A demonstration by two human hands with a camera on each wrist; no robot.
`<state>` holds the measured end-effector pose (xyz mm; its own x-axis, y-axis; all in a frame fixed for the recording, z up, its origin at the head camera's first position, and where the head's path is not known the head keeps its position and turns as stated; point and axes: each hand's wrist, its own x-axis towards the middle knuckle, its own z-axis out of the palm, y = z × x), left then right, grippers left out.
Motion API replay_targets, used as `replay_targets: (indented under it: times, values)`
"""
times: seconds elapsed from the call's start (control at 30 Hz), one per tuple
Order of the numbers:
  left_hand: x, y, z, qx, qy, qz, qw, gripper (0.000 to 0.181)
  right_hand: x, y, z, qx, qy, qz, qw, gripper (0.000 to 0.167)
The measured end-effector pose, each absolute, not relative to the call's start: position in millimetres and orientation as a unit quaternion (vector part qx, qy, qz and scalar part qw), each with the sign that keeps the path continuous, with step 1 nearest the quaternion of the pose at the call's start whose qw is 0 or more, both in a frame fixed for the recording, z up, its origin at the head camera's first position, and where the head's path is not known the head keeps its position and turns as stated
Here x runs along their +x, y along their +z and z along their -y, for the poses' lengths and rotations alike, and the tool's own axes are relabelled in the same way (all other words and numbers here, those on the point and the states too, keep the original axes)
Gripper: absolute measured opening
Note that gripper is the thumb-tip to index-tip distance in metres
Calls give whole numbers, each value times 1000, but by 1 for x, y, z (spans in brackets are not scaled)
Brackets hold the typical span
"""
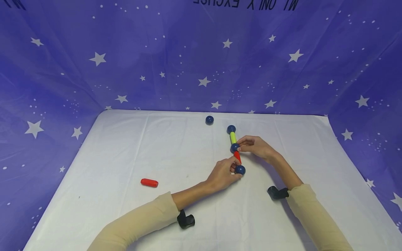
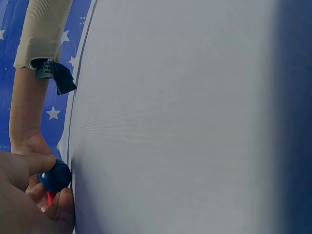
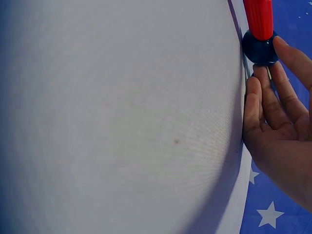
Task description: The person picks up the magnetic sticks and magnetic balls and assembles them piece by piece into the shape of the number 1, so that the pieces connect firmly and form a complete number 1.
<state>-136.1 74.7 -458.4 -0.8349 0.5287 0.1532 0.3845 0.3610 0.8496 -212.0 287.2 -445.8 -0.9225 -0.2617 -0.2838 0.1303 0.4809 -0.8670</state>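
Head view, nearest blue ball [image 1: 240, 170], in left grip [image 1: 223, 173]

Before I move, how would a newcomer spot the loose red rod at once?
On the white tablecloth, find the person's left hand and the beige sleeve behind it. Just beyond that sleeve, toward the left of the head view, lies a short red rod. Unlike the other red rod, which runs between two blue balls, it touches no ball or hand.
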Motion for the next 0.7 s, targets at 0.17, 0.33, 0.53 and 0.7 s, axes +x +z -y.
replay_targets:
  times: [0.17, 0.33, 0.53, 0.7]
  values:
    - [-137, -458, -77, 280, 483, -826, 71, 29, -211, -445, -288, -42, -509, -837, 195, 40]
    - [-136, -458, -76, 282, 480, -827, 75, 29, -211, -445, -287, -41, -514, -834, 196, 39]
    - [-135, -457, -73, 284, 485, -823, 83, 30, -211, -445, -287, -42, -514, -834, 194, 38]
    - [-134, -456, -68, 291, 498, -810, 103, 32, -210, -445, -287, -40, -515, -834, 195, 38]
